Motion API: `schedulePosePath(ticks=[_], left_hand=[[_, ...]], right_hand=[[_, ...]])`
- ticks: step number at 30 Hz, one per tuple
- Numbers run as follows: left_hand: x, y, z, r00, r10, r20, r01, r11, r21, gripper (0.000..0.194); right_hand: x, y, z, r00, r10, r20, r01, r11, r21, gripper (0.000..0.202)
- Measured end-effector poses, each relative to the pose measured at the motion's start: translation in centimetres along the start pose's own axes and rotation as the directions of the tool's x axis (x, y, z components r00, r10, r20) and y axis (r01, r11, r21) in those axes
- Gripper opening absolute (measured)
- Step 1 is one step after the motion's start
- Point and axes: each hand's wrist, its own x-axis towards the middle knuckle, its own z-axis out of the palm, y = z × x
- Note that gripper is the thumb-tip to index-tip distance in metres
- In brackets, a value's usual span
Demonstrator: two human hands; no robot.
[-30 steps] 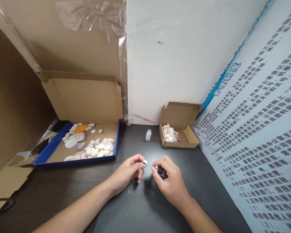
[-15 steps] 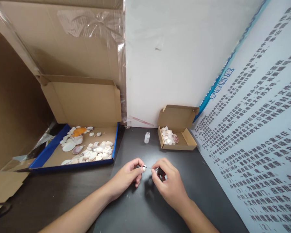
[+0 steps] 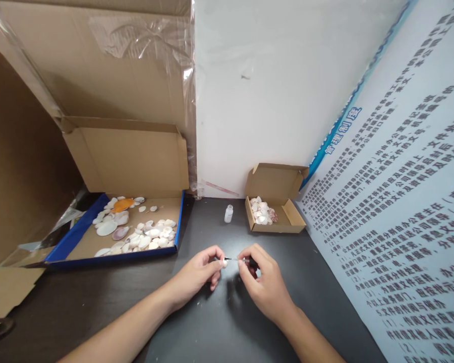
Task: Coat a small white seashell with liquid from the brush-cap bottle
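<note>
Between the thumb and fingers of my left hand point(image 3: 202, 269) is a small white shell point(image 3: 224, 263), mostly covered by the fingertips. My right hand point(image 3: 263, 280) is closed on a thin brush point(image 3: 232, 259) with a dark handle or cap, partly hidden in the palm. Its dark tip points left and meets the shell, or lies right beside it. Just beyond both hands, a small open clear bottle with whitish contents point(image 3: 229, 214) stands upright on the dark table.
At left, a blue-edged cardboard box point(image 3: 178, 222) holds many white shells point(image 3: 151, 239) and an orange shell point(image 3: 123, 205). A smaller open box point(image 3: 280, 229) with shells point(image 3: 262, 210) stands at the back right. A white wall point(image 3: 287, 91) and a printed poster point(image 3: 401, 212) border the table.
My right hand and the brush have shifted very slightly to the right and up. My left hand keeps the shell in nearly the same place.
</note>
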Motion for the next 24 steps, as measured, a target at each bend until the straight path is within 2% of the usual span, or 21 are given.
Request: schedulePosePath(ticks=[6, 10, 13, 19, 24], left_hand=[[-0.03, -0.09, -0.06, 1.000, 0.012, 0.006, -0.012, 1.000, 0.009, 0.023], [-0.05, -0.02, -0.07, 1.000, 0.008, 0.004, -0.008, 1.000, 0.010, 0.023], [-0.09, 0.04, -0.09, 1.000, 0.005, -0.003, -0.005, 1.000, 0.016, 0.024], [-0.18, 0.15, -0.09, 1.000, 0.009, 0.006, -0.009, 1.000, 0.015, 0.023], [-0.21, 0.26, -0.07, 1.000, 0.002, 0.014, -0.002, 1.000, 0.021, 0.024]], right_hand=[[0.03, 0.34, 0.12, 0.999, 0.039, -0.011, -0.040, 0.999, -0.032, 0.010], [0.05, 0.29, 0.08, 0.999, 0.020, 0.026, -0.020, 1.000, -0.010, 0.010], [0.07, 0.26, 0.06, 0.998, 0.056, -0.001, -0.056, 0.998, -0.029, 0.010], [-0.02, 0.32, 0.26, 0.998, 0.054, 0.024, -0.054, 0.998, 0.029, 0.010], [0.08, 0.35, 0.24, 0.997, 0.074, -0.031, -0.074, 0.997, 0.023, 0.009]])
